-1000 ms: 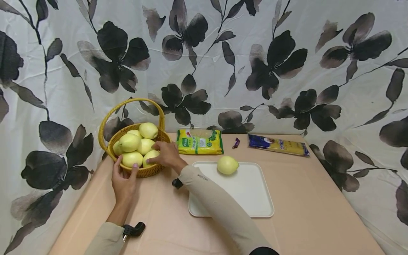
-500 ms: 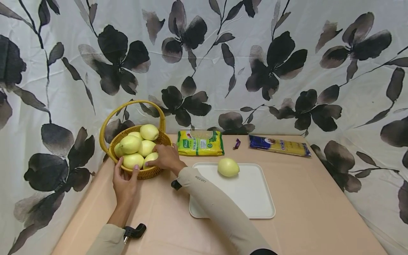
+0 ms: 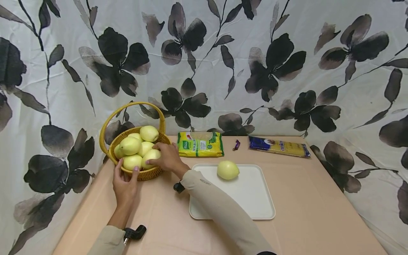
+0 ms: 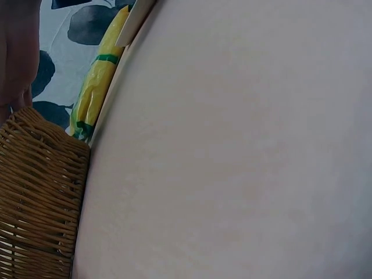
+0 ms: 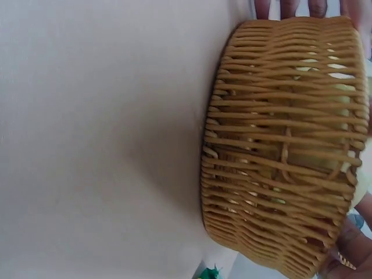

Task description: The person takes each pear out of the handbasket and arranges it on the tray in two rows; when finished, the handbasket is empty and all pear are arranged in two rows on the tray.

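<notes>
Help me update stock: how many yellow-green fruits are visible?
8: one fruit on the white tray, seven in the wicker basket, one of those held by the right hand; more may lie hidden.

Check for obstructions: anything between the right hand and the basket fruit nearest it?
Nothing visible. In the head view, the right hand has its thumb and fingers against that fruit. The left hand is at the near side of the basket, not between them.

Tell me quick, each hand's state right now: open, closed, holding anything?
Left hand: open, fingers touching the near side of the basket.
Right hand: closed, thumb and fingers around a pale yellow fruit in the basket.
</notes>
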`<state>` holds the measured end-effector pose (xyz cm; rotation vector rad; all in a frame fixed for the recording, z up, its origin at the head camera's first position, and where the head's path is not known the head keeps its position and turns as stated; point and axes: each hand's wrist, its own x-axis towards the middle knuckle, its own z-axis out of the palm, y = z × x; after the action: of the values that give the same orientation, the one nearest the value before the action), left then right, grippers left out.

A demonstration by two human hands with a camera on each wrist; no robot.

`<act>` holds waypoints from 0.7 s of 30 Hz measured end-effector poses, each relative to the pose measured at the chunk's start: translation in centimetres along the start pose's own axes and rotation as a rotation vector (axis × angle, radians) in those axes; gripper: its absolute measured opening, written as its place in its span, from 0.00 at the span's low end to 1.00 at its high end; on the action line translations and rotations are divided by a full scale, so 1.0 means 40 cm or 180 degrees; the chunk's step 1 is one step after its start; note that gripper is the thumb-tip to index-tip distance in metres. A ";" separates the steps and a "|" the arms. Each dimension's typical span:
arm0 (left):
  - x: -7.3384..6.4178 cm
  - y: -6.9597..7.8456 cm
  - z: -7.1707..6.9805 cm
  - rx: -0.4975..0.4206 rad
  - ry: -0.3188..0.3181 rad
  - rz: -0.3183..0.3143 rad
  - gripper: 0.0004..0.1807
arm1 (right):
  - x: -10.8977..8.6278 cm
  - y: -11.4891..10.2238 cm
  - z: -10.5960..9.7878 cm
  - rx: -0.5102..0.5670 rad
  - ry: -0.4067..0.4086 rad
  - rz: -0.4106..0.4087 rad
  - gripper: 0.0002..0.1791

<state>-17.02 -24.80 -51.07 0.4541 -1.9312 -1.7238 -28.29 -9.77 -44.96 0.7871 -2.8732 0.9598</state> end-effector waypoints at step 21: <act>0.003 -0.013 -0.001 0.0023 0.0038 0.0025 0.41 | -0.040 0.054 -0.130 0.1141 0.0349 -0.0264 0.33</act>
<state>-17.13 -24.98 -51.56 0.4579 -1.9289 -1.7061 -28.65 -4.58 -42.21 0.8327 -2.5869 1.4794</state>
